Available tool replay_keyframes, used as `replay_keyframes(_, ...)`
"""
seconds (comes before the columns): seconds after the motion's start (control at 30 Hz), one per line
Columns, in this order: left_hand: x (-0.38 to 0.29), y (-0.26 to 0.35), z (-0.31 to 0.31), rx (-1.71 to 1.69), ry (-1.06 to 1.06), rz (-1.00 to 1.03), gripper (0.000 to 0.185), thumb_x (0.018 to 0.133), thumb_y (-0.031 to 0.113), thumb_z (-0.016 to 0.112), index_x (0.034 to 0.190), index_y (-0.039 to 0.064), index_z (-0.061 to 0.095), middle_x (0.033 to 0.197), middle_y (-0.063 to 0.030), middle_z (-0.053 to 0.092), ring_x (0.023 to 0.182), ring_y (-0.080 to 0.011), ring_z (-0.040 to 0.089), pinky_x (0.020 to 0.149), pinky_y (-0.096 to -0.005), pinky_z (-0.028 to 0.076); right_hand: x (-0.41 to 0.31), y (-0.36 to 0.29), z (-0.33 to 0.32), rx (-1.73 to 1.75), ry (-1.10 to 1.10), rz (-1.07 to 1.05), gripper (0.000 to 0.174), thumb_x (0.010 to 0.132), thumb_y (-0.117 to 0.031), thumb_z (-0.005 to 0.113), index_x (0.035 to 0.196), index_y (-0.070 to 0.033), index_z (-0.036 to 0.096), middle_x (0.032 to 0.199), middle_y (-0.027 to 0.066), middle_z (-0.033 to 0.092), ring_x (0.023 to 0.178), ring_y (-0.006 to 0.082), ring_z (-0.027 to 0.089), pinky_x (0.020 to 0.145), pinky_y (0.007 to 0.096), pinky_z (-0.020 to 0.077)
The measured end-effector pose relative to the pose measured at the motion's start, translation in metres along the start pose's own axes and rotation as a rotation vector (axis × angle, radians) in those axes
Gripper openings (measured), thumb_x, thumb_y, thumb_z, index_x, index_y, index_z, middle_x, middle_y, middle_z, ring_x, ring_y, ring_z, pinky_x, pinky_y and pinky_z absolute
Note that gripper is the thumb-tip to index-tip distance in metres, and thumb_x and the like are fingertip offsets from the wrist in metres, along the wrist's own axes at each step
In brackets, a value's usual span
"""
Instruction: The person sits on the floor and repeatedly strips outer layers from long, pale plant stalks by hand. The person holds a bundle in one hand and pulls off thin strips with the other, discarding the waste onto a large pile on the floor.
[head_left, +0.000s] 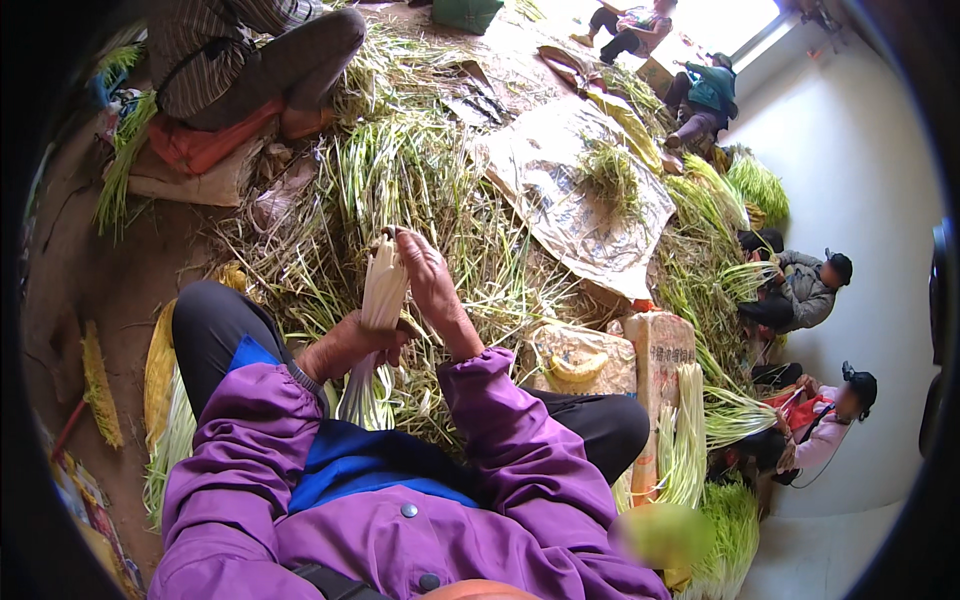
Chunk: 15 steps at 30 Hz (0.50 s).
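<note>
A bundle of pale, long plant stalks stands nearly upright before my chest. My left hand is wrapped round its lower part, and the stalks fan out below it towards my lap. My right hand lies against the bundle's upper end, its fingers over the tips; whether it grips them is hard to tell. Beneath and beyond both hands spreads a heap of loose green and dry stalks. More pale stalks lean on an upright, wrapped block by my right knee, and others lie beside my left thigh.
A printed woven sack lies flat beyond the heap. Printed blocks stand at my right. A person in striped clothing sits at the upper left; several other people sit along the right side and far end. A yellow brush-like object lies far left.
</note>
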<state>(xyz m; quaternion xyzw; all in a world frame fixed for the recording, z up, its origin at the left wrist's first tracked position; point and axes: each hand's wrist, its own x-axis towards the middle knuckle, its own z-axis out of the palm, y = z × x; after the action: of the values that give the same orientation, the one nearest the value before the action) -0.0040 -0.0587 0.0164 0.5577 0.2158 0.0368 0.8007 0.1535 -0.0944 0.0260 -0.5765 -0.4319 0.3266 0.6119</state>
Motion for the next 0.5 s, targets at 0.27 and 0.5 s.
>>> replay_keyframes(0.27, -0.024, 0.035, -0.01, -0.422, -0.124, 0.257, 0.025, 0.089, 0.02, 0.054, 0.096, -0.003, 0.058, 0.074, -0.0113, 0.061, 0.066, -0.0168, 0.061, 0.067, -0.0299, 0.05, -0.006, 0.102, -0.019, -0.285, -0.023, 0.227, 0.033, 0.094, -0.029, 0.042, 0.114, -0.006, 0.054, 0.089, 0.0178, 0.061, 0.08, 0.0288, 0.062, 0.064, 0.0373, 0.0523)
replay_keyframes(0.5, -0.053, 0.081, -0.042, -0.482, -0.272, 0.609, 0.029, 0.097, 0.029, 0.041, 0.102, 0.001, 0.05, 0.053, 0.0008, 0.044, 0.053, -0.0139, 0.054, 0.059, -0.0315, 0.045, -0.139, 0.176, 0.092, -0.091, -0.955, 0.731, 0.038, 0.085, -0.032, 0.053, 0.107, -0.003, 0.063, 0.102, 0.0171, 0.065, 0.094, 0.0303, 0.062, 0.082, 0.0385, 0.0471)
